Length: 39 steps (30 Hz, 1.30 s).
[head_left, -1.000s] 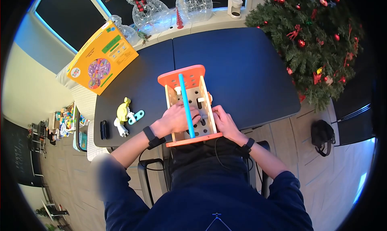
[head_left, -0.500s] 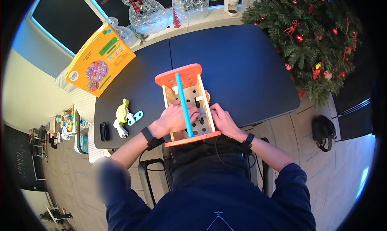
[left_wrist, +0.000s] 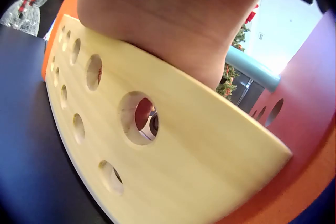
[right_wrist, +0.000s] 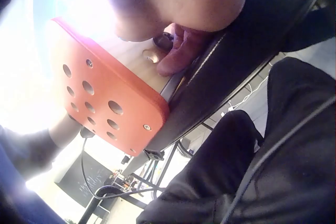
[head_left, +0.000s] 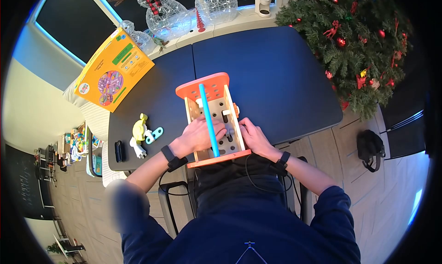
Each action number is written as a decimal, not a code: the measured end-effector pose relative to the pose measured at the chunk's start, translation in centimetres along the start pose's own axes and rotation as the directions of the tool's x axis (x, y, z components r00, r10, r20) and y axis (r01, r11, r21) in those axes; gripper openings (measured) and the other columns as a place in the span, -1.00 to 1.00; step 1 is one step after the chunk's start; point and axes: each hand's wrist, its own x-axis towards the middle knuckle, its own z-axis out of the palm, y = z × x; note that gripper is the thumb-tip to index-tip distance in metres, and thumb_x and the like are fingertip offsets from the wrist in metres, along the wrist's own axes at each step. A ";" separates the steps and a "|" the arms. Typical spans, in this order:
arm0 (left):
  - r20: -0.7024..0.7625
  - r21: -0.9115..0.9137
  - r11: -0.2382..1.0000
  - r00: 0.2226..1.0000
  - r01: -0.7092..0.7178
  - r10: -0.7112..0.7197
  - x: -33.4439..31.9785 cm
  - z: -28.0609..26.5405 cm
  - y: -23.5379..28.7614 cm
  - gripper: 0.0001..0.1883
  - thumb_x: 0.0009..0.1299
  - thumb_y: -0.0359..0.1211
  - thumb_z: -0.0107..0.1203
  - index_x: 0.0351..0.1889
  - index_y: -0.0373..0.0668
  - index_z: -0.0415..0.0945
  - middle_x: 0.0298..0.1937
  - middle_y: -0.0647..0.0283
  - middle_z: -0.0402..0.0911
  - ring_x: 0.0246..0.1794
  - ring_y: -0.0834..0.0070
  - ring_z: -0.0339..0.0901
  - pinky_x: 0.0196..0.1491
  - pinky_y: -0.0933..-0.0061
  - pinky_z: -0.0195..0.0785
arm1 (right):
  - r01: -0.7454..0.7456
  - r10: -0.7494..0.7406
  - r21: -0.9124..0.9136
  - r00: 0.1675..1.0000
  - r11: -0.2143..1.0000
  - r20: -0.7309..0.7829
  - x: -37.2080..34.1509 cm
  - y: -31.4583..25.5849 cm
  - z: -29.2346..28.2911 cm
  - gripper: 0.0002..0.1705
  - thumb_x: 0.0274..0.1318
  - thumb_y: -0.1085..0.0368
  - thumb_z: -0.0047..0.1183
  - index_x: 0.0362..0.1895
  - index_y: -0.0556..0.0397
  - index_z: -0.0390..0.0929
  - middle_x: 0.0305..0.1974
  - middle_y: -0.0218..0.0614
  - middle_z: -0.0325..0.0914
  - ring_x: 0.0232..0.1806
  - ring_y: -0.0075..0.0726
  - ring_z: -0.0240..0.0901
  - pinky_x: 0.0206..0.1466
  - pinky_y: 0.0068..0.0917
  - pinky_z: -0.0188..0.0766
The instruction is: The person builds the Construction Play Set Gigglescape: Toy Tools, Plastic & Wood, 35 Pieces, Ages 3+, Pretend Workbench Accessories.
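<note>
A toy toolbox with wooden sides, orange end panels and a blue rod handle stands at the table's near edge. My left hand reaches over its left side, under the rod. Its fingertips pinch a small grey piece by the inner right wall. Outside that wall, my right hand has curled fingers around a dark round piece, partly hidden by the hand. Farther along the same wall sit a white peg inside and an orange piece outside.
Left on the dark table lie a yellow-green and white toy, a teal strip with holes and a black case. A yellow box stands behind them. A decorated tree borders the table's right side.
Both hands keep their places at the toolbox. The head view has shifted slightly, so the whole scene sits a little farther left and up.
</note>
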 end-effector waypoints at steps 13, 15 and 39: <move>-0.071 0.027 0.996 0.994 -0.087 0.088 0.0 -0.3 0.1 -0.65 0.54 -0.02 0.22 -0.01 -0.08 0.51 -0.16 0.16 0.68 -0.07 0.08 0.68 0.03 0.04 0.56 | 0.006 -0.005 0.023 1.000 1.000 -0.001 -0.1 -0.1 0.0 -0.72 0.67 0.13 -0.15 0.06 0.10 0.39 -0.49 0.00 0.66 -0.51 0.04 0.67 -0.38 -0.10 0.51; -0.043 -0.014 0.999 0.998 -0.042 0.041 0.0 -1.2 0.7 -0.69 0.57 -0.06 0.18 -0.02 -0.09 0.54 -0.15 0.17 0.69 -0.06 0.09 0.68 0.03 0.04 0.57 | 0.020 -0.020 0.021 1.000 1.000 -0.011 -0.1 0.2 0.2 -0.72 0.67 0.13 -0.15 0.06 0.10 0.39 -0.49 0.01 0.66 -0.51 0.05 0.68 -0.38 -0.09 0.52; 0.061 -0.066 0.994 0.995 0.082 -0.078 0.3 -1.8 1.3 -0.74 0.64 -0.11 0.10 -0.04 -0.10 0.57 -0.11 0.18 0.71 0.03 0.09 0.68 0.07 0.00 0.56 | 0.024 -0.024 -0.017 0.999 1.000 -0.030 0.0 0.7 0.5 -0.72 0.67 0.13 -0.15 0.06 0.09 0.40 -0.49 0.07 0.64 -0.43 0.25 0.66 -0.32 0.05 0.49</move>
